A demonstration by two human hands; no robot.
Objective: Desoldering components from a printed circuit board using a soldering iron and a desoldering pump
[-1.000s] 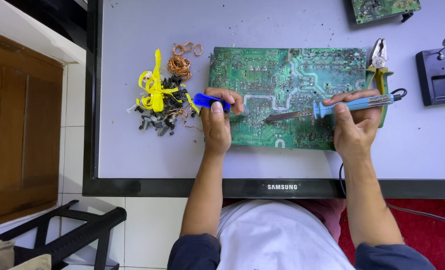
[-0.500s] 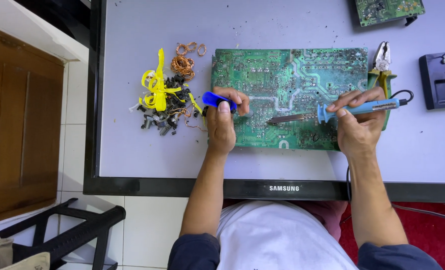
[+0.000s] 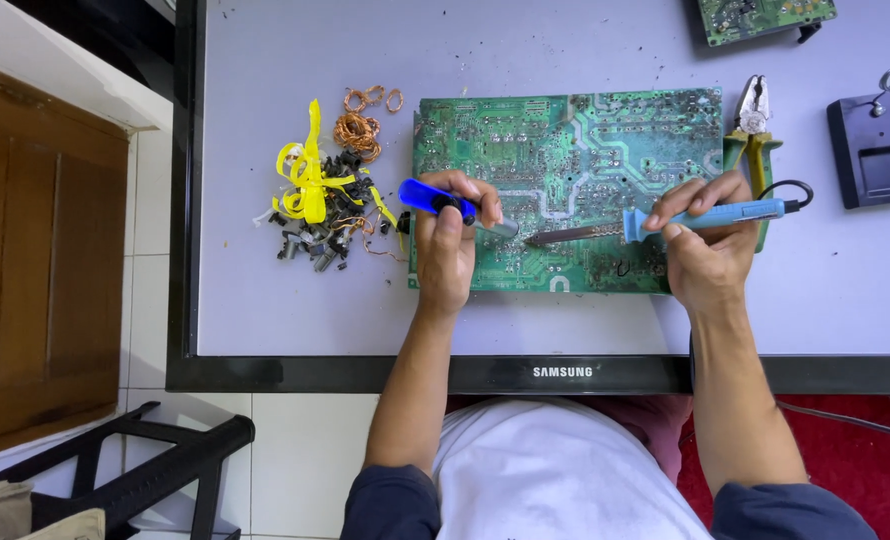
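A green circuit board [image 3: 605, 140] lies solder side up on a pale work surface [image 3: 265, 310]. My left hand [image 3: 450, 250] grips a blue-handled tool [image 3: 427, 199] whose metal tip rests on the board near its middle. My right hand [image 3: 705, 250] holds a light-blue soldering iron [image 3: 710, 215]; its dark tip [image 3: 565, 237] points left and almost meets the left tool's tip on the board.
Left of the board lies a pile of removed parts with yellow strips [image 3: 310, 185] and copper wire coils [image 3: 357, 130]. Green-handled pliers [image 3: 753, 125] and a black iron stand [image 3: 877, 150] sit at the right. A second board [image 3: 760, 15] is at the top edge.
Both hands keep their grips and stay on the board. The two tool tips have drawn slightly closer together.
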